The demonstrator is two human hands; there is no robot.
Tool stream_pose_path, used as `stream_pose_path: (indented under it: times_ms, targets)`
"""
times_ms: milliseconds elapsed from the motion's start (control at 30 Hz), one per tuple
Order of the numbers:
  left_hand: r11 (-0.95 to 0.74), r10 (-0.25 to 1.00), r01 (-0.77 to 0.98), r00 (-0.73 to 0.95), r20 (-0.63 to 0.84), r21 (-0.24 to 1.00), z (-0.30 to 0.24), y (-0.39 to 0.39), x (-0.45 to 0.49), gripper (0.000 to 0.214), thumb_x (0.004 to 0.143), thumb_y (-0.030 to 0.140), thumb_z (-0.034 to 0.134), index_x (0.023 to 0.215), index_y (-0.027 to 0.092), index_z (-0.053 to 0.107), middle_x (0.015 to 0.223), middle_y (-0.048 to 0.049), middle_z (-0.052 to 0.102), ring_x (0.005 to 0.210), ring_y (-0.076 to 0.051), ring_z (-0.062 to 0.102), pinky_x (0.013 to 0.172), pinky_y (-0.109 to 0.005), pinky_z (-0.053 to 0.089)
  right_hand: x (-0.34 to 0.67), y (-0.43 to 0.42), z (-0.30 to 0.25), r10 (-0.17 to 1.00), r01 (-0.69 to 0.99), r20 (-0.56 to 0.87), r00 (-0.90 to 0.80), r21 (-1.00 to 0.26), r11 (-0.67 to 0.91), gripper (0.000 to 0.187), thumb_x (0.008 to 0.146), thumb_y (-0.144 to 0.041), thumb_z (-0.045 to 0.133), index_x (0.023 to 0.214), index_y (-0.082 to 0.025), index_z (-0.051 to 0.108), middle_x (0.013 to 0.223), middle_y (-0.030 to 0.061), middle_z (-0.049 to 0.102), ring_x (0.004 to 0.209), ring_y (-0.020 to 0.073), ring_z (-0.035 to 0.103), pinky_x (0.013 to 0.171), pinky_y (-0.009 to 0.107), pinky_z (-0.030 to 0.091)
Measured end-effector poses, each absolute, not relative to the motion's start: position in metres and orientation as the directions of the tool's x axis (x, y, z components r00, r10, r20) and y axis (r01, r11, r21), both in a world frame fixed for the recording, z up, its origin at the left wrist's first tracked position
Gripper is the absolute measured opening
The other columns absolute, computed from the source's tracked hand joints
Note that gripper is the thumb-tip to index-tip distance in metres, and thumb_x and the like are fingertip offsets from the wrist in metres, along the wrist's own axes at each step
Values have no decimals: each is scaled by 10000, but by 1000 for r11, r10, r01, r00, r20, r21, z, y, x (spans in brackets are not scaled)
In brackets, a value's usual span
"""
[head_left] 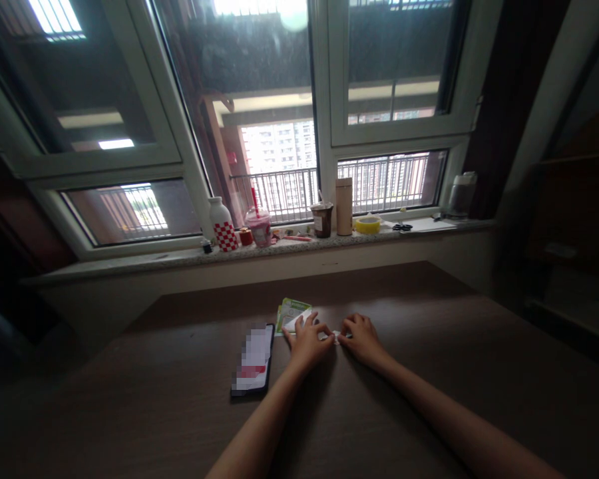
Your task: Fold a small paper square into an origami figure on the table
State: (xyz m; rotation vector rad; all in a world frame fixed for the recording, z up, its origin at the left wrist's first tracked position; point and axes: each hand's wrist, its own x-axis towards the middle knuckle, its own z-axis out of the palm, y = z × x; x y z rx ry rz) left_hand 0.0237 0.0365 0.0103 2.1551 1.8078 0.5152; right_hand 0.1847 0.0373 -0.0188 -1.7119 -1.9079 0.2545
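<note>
Both my hands rest on a dark brown table (pixel 429 372), close together. My left hand (pixel 307 340) has its fingers curled and pinches a small white piece of paper (pixel 335 334). My right hand (pixel 362 338) pinches the same small white piece from the other side. Just beyond my left hand lie green and white paper packets (pixel 290 313), partly covered by its fingers. A phone (pixel 253 359) with a lit screen lies flat to the left of my left hand.
Beyond the table, a stone window sill (pixel 170 258) holds a red-checked white bottle (pixel 222 225), a pink drink cup (pixel 259 227), a brown cup (pixel 322 219), a tall beige flask (pixel 344 206), a yellow tape roll (pixel 367 225) and scissors (pixel 402 227). Dark shelving (pixel 574 219) stands right.
</note>
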Motion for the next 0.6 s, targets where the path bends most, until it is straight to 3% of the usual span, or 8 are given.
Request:
stream_pose_path:
  times_ms: [600]
  targets:
    - [-187,982,872,150,118,452,7,39,23,149,779,465,651,832,345,722,1489,33,410,1410,-355,209,1023,-764,-12,182,35,-19,954,862,297,-44,-472,187,145,841,-331,602,831,-203,670,1133,88,607,1111,263,462,970,353,351]
